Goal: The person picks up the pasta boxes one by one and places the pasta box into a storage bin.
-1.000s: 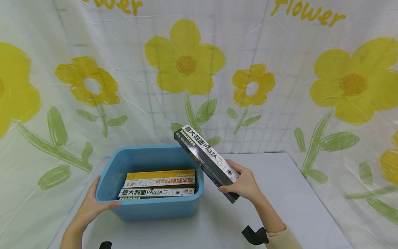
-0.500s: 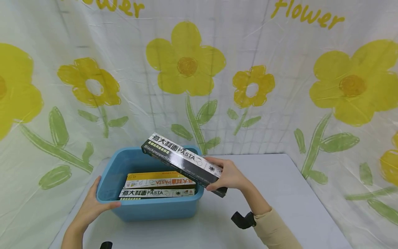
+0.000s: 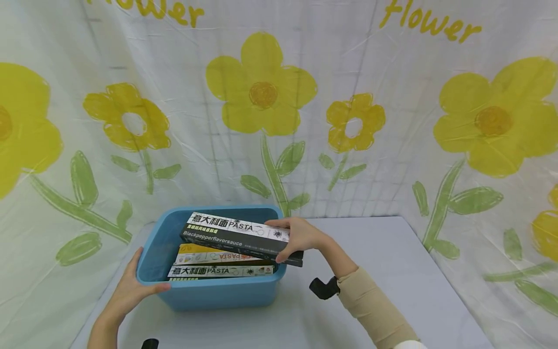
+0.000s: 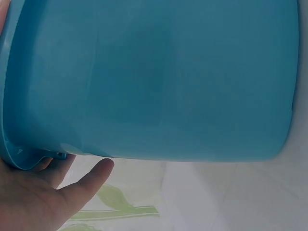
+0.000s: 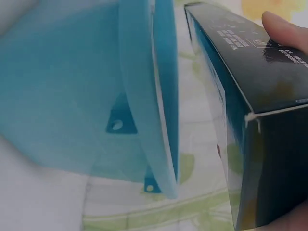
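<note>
My right hand (image 3: 305,234) grips the right end of a black-and-white pasta box (image 3: 231,241), thumb on the near side. The box hangs over the blue plastic bin (image 3: 218,294), its left end inside the opening and its right end past the right rim. In the right wrist view, the dark box (image 5: 276,77) is beside the bin's rim (image 5: 144,96). My left hand (image 3: 130,287) holds the bin's near left corner, thumb on the front rim. Inside the bin lie a yellow-and-white pasta box (image 3: 202,255) and another black-and-white pasta box (image 3: 220,271), both partly covered.
The bin stands on the left part of a white table (image 3: 375,286). A white curtain (image 3: 392,160) with yellow flowers hangs behind it and at both sides. Black camera mounts (image 3: 324,288) are at the wrists.
My right hand has brought the pasta box leftward and down, over the bin, and turned it from steeply tilted to nearly level. My left hand has stayed on the bin.
</note>
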`<state>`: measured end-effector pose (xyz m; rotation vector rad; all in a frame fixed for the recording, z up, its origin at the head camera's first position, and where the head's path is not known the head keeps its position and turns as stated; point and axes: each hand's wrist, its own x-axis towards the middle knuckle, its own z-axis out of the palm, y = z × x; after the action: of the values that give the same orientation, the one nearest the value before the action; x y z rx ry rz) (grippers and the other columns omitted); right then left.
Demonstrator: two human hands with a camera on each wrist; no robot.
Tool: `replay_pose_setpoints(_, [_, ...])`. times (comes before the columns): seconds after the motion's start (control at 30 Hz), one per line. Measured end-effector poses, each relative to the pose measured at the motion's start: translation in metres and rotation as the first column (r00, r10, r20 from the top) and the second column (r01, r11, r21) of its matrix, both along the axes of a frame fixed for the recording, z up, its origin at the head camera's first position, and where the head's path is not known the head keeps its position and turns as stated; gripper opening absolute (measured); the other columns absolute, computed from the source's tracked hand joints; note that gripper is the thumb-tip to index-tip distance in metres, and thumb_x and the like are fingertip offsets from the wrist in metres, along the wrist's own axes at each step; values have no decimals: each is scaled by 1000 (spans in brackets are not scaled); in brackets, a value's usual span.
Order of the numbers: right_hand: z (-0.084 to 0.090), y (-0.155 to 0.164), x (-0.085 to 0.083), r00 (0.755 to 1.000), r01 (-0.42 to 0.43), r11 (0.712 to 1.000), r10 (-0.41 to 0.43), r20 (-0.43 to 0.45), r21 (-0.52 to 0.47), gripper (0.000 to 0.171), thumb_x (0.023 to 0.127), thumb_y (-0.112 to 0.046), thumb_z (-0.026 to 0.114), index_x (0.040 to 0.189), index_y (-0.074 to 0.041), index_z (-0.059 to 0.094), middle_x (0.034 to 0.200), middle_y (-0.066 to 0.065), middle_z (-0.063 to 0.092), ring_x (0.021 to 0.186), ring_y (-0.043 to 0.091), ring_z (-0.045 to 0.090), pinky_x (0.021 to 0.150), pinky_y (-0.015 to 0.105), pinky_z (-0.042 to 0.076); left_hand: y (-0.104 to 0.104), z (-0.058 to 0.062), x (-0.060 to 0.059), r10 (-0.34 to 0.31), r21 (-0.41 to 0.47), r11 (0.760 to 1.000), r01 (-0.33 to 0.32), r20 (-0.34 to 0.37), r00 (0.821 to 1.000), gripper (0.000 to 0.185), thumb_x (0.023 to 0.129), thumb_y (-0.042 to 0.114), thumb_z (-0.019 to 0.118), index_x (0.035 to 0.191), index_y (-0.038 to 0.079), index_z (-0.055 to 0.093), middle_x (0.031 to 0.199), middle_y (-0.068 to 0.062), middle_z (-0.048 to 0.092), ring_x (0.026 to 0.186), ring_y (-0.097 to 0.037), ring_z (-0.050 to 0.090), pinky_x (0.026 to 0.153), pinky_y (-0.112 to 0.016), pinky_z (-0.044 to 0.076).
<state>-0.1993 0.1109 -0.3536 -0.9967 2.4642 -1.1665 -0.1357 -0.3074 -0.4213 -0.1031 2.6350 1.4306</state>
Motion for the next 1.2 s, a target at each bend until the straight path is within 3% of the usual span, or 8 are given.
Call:
replay_pose_setpoints(0.13, [5, -8, -9, 999, -37, 998, 36, 27, 46, 85, 67, -17, 88, 141, -1, 50, 132, 12, 60, 97, 19, 58, 71, 26, 48, 0, 0, 0, -1, 3, 1000, 1, -22, 1000, 127, 77, 24, 81, 151, 4, -20, 152, -40, -3, 134, -59, 12, 103, -73, 19])
replay_pose_setpoints(0.37, [12, -29, -20, 995, -97, 985, 90, 50, 145, 82, 68, -16, 88, 140, -4, 52, 142, 10, 52, 131, 24, 47, 79, 24, 45, -2, 2, 1, -16, -1, 1000, 16, -76, 997, 126, 77, 21, 81, 151, 1, -19, 151, -41, -4, 133, -61, 13, 101, -73, 20])
replay_pose_setpoints(0.43, [11, -35, -22, 993, -109, 980, 100, 58, 168, 81, 68, -15, 88, 139, -5, 53, 141, 9, 52, 131, 23, 48, 80, 23, 46, -2, 2, 1, -18, 4, 1000, 18, -78, 997, 125, 77, 20, 81, 151, 1, -19, 151, -41, -4, 133, -61, 13, 101, -73, 20])
replay_pose_setpoints(0.53, [9, -43, -26, 991, -126, 971, 116, 62, 205, 80, 67, -15, 89, 139, -6, 54, 141, 9, 53, 114, 19, 58, 76, 21, 45, -2, 2, 1, -20, 3, 1000, 20, -63, 998, 125, 78, 21, 81, 151, 3, -20, 152, -40, -7, 134, -61, 10, 101, -74, 19])
replay_pose_setpoints(0.67, [6, -52, -29, 988, -151, 961, 142, 54, 231, 79, 67, -16, 89, 138, -6, 55, 138, 10, 55, 107, 16, 60, 74, 20, 45, -3, 1, 0, -16, -6, 1000, 16, -43, 999, 125, 79, 23, 80, 150, 4, -21, 152, -39, -9, 135, -61, 8, 101, -74, 19])
replay_pose_setpoints(0.83, [2, -62, -33, 986, -166, 953, 158, 52, 252, 79, 66, -18, 90, 137, -5, 56, 137, 10, 57, 124, 22, 54, 90, 24, 50, -3, 0, -1, -16, -8, 1000, 16, -34, 999, 125, 79, 24, 80, 151, 4, -21, 152, -38, -10, 135, -61, 7, 101, -74, 19])
replay_pose_setpoints(1.0, [0, -68, -33, 984, -177, 942, 167, 58, 287, 79, 65, -18, 90, 135, -4, 57, 134, 9, 59, 119, 20, 58, 84, 21, 50, -2, 1, 0, -11, -3, 1000, 11, -17, 1000, 126, 79, 25, 80, 150, 5, -21, 152, -38, -9, 135, -61, 9, 101, -74, 19])
replay_pose_setpoints(1.2, [2, -73, -31, 986, -168, 921, 156, 63, 352, 78, 66, -19, 90, 135, -6, 57, 134, 6, 59, 122, 19, 56, 89, 23, 50, 1, 2, -2, 10, -7, 1000, -9, 32, 999, 129, 78, 28, 81, 150, 7, -24, 153, -36, -10, 136, -58, 10, 104, -72, 19])
